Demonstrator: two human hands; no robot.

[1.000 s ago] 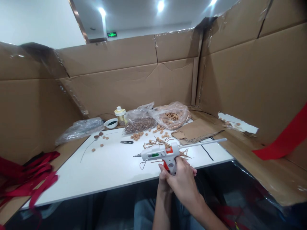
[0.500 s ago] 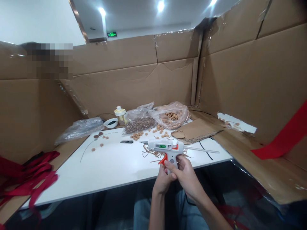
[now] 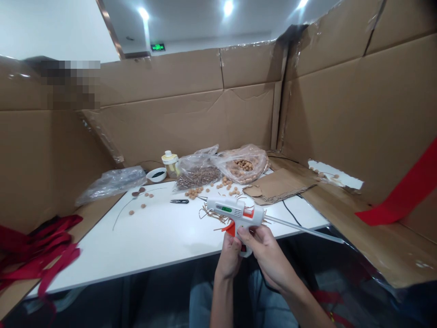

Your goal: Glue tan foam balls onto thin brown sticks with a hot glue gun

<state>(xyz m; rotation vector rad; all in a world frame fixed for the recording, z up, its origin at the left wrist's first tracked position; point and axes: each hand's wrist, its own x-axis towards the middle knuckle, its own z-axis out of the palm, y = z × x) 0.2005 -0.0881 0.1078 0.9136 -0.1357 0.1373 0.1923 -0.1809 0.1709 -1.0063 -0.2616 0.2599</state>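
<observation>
- Bright, fairly even light is thrown down by the ceiling lamps [image 3: 144, 13].
- Soft glare is seen on the white table [image 3: 146, 246] and the plastic bag [image 3: 112, 181].
- Only faint, diffuse shadow is cast near the hands [image 3: 251, 259].
- The cardboard walls [image 3: 355, 114] are visibly bowed by wide-angle distortion toward the frame edges.
- The upper left is covered by a block of pixelation [image 3: 70, 85].
- The area below the table is left dark.
- The small beads [image 3: 243, 165] appear slightly soft, possibly through compression.
</observation>
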